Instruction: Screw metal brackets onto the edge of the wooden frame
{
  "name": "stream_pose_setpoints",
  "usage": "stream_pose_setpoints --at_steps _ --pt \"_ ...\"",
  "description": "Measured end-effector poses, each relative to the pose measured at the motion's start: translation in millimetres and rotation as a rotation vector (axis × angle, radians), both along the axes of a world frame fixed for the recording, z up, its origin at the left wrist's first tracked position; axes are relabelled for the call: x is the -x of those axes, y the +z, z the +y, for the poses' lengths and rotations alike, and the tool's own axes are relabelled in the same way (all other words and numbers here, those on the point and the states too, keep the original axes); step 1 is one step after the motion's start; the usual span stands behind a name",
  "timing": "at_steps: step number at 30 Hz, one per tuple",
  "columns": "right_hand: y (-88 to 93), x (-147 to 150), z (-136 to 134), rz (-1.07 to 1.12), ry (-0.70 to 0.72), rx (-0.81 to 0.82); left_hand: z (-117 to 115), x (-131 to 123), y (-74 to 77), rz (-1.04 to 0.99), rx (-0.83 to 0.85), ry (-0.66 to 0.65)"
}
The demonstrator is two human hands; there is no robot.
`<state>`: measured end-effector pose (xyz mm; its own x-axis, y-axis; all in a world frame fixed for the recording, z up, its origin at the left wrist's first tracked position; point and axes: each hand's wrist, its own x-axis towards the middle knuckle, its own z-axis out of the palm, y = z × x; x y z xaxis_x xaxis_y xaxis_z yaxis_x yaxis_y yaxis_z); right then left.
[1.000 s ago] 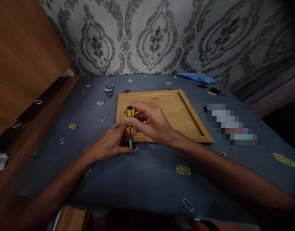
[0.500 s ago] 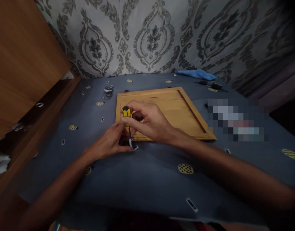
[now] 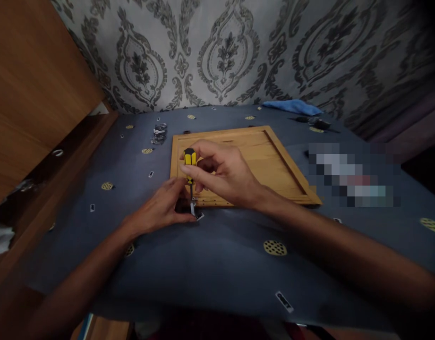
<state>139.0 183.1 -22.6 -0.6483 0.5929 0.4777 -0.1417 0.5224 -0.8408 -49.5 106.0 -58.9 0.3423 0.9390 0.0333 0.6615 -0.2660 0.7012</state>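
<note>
My right hand [image 3: 226, 172] is closed round the yellow and black handle of a screwdriver [image 3: 190, 163]. The screwdriver stands nearly upright, its shaft pointing down at a small metal hinge [image 3: 193, 207] on the near edge of a framed wooden cabinet door [image 3: 245, 156]. At the door's near left corner, my left hand [image 3: 164, 205] grips the hinge, thumb at its lower end and fingers bent behind it. Part of the hinge and the fingertips are hidden. The door lies flat on the dark blue patterned cloth [image 3: 220, 264].
Several metal hinges [image 3: 159, 134] lie in a group behind the door's left side. A blue cloth [image 3: 291, 107] and a dark tool [image 3: 314, 123] are at the back right. Right of the door is a blurred-out object [image 3: 352, 174]. A wooden cabinet [image 3: 40, 85] borders the left.
My right hand and the screwdriver have shifted slightly up and right, and the screwdriver stands more upright. My left hand stays at the hinge.
</note>
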Motion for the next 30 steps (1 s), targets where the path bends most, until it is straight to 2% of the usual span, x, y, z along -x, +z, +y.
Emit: stream_pose_setpoints --at_steps 3,8,19,30 --pt "1.2 -1.3 1.1 0.018 -0.042 -0.008 -0.3 0.8 -0.7 0.021 0.007 0.003" --pt "1.8 -1.3 2.5 0.002 -0.031 0.011 -0.2 3.1 -4.2 0.025 -0.012 -0.014" --pt "0.8 -2.0 2.6 -0.009 -0.060 -0.010 -0.9 0.4 -1.4 0.009 0.015 0.007" --pt "3.8 -4.5 2.8 0.017 -0.041 0.069 -2.1 1.0 -3.0 0.020 0.021 0.008"
